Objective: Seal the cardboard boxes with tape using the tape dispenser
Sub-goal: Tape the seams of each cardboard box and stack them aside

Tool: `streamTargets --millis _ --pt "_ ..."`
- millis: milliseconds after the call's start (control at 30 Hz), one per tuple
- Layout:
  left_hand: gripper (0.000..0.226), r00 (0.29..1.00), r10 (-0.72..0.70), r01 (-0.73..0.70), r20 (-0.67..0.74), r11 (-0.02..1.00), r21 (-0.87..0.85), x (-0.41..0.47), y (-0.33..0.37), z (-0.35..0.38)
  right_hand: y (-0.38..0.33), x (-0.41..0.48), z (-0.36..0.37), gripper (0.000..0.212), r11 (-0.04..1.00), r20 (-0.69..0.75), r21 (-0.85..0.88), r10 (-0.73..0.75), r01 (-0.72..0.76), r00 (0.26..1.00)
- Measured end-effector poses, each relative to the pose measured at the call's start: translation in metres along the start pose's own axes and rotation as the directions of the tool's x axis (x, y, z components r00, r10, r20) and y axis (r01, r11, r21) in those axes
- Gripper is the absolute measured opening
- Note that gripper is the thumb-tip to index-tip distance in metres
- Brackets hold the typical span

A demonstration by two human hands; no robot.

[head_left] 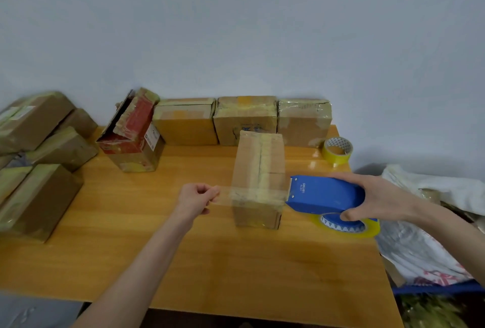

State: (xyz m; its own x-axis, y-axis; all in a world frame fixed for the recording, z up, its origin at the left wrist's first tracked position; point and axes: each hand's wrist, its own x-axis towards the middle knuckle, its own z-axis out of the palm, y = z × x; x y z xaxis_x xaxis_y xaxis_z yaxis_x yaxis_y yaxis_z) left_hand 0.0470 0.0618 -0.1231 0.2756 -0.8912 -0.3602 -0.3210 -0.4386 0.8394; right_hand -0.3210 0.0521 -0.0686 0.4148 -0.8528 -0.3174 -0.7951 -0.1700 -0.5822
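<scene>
A tall cardboard box [258, 170] stands in the middle of the wooden table [183, 249], with tape along its top seam. A strip of clear tape [225, 195] stretches across the box's near end. My left hand [198, 196] pinches the strip's free end just left of the box. My right hand [378, 200] grips the blue tape dispenser [325, 194] at the box's right side, its mouth against the box edge. The yellowish tape roll [346, 226] sits under the dispenser.
Three taped boxes [245, 119] line the wall behind. A torn red box [132, 133] stands at the back left, and several taped boxes [39, 170] are stacked at the far left. A spare tape roll [337, 150] lies back right. Plastic bags [420, 249] sit off the right edge.
</scene>
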Motion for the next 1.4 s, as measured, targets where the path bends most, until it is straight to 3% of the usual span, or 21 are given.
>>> streamTargets --millis 667,733,800,833,867,933,967,1033,1100,1133,1233,1267,1400 --pt "0.021 0.997 -0.077 0.076 0.007 0.997 0.018 0.015 -0.024 0.018 0.004 0.024 0.026 0.077 0.988 0.093 -0.087 0.137 -0.129 0.986" --pt "0.035 0.995 -0.095 0.090 0.019 0.980 0.176 0.019 -0.029 0.017 0.004 0.024 0.026 0.079 0.986 0.100 -0.094 0.148 -0.138 0.984" --pt "0.063 0.986 -0.153 0.110 0.068 0.898 0.427 0.019 -0.041 0.012 0.006 0.023 0.024 0.081 0.983 0.093 -0.116 0.154 -0.143 0.984" --pt "0.065 0.985 -0.160 0.110 0.065 0.872 0.478 0.018 -0.048 0.009 0.006 0.022 0.023 0.082 0.980 0.091 -0.134 0.156 -0.144 0.983" --pt "0.057 0.991 -0.129 0.098 0.030 0.868 0.487 0.017 -0.052 0.005 0.006 0.021 0.023 0.082 0.978 0.088 -0.155 0.154 -0.139 0.984" --pt "0.037 0.989 0.123 -0.059 -0.084 0.844 0.533 0.014 -0.051 0.001 0.005 0.021 0.023 0.080 0.977 0.075 -0.176 0.138 -0.123 0.988" --pt "0.029 0.946 0.307 -0.195 -0.108 0.800 0.567 0.011 -0.048 0.003 0.005 0.021 0.023 0.079 0.977 0.073 -0.182 0.126 -0.111 0.989" --pt "0.023 0.752 0.657 -0.509 -0.043 0.622 0.595 -0.005 -0.029 0.016 0.002 0.022 0.024 0.079 0.976 0.069 -0.200 0.099 -0.084 0.993" --pt "0.029 0.601 0.790 -0.689 0.126 0.432 0.582 -0.025 -0.008 0.038 -0.001 0.022 0.022 0.079 0.970 0.056 -0.235 0.076 -0.061 0.996" --pt "0.038 0.587 0.771 -0.731 0.246 0.374 0.571 -0.034 0.000 0.051 -0.004 0.021 0.020 0.079 0.965 0.049 -0.257 0.069 -0.054 0.996" --pt "0.054 0.695 0.476 -0.696 0.539 0.260 0.669 -0.043 0.009 0.080 -0.006 0.019 0.018 0.078 0.945 0.023 -0.327 0.031 -0.022 0.999" --pt "0.057 0.710 0.420 -0.683 0.565 0.218 0.697 -0.041 0.005 0.084 -0.004 0.019 0.018 0.078 0.944 0.017 -0.329 0.016 -0.009 1.000" --pt "0.067 0.710 0.438 -0.661 0.551 0.144 0.737 -0.030 -0.011 0.083 0.005 0.018 0.018 0.076 0.968 0.016 -0.251 -0.014 0.018 1.000"
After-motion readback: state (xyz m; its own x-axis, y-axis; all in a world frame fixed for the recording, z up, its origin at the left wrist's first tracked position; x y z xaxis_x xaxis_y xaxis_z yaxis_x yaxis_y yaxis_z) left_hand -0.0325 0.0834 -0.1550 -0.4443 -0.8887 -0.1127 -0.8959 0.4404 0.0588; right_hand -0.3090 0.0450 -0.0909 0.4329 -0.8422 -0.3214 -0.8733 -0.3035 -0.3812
